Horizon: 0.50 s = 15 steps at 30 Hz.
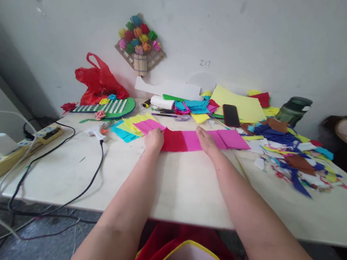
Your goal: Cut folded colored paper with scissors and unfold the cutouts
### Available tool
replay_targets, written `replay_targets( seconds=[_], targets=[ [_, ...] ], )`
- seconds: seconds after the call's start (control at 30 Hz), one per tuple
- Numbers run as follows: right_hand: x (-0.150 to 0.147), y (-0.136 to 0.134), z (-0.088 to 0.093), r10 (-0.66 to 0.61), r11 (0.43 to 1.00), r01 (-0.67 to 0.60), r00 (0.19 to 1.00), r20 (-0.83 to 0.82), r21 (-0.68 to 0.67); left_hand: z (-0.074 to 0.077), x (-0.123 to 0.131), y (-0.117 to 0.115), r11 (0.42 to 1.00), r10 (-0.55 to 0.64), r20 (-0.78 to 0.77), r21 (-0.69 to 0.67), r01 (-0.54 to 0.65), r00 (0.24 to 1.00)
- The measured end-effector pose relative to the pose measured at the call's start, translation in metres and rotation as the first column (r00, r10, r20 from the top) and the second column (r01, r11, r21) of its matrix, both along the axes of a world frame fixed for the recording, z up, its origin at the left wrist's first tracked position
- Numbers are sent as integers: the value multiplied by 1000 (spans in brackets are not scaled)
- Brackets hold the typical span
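My left hand (154, 139) has its fingers curled in a pinch at the right end of a pink crepe paper piece (144, 125). Right beside it is a red crepe paper square (174, 141), lying on the table. My right hand (206, 139) rests flat, fingers stretched out, on a row of pink crepe paper (222, 139) that runs on to the right of the red square. Under the left pink piece, yellow paper (130, 126) and blue paper (123, 132) fan out. My left fingertips are partly hidden.
At left are a glue gun (97, 131), its black cord, a power strip (15, 153) and a green craft board (110, 107). Behind the papers lies a phone (230, 115). Heaped paper scraps (302, 164) cover the right side, near a dark green bottle (292, 111).
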State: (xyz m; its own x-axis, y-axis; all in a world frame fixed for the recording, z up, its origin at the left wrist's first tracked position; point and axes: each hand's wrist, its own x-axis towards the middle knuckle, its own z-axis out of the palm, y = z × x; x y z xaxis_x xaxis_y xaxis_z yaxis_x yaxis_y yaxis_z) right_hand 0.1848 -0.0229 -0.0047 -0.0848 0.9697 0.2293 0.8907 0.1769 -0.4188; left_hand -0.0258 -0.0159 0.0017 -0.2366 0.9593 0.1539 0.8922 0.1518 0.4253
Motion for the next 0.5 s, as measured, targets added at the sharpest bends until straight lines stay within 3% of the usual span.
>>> replay_targets(
  seconds=[0.1, 0.23, 0.33, 0.5],
  targets=[
    [-18, -4, 2, 44, 998, -45, 999, 24, 54, 0, 0, -1, 1000, -5, -3, -5, 5, 1000],
    [-53, -14, 1, 199, 968, -220, 966, 165, 121, -2, 0, -1, 1000, -17, -16, 18, 17, 1000],
    [-74, -21, -2, 322, 936, -346, 916, 241, 65, -3, -1, 0, 998, -38, -24, 40, 39, 999],
    [-86, -25, -7, 338, 941, -331, 902, 268, -72, -3, -1, 2, 999, -37, -25, 18, 37, 999]
  ],
)
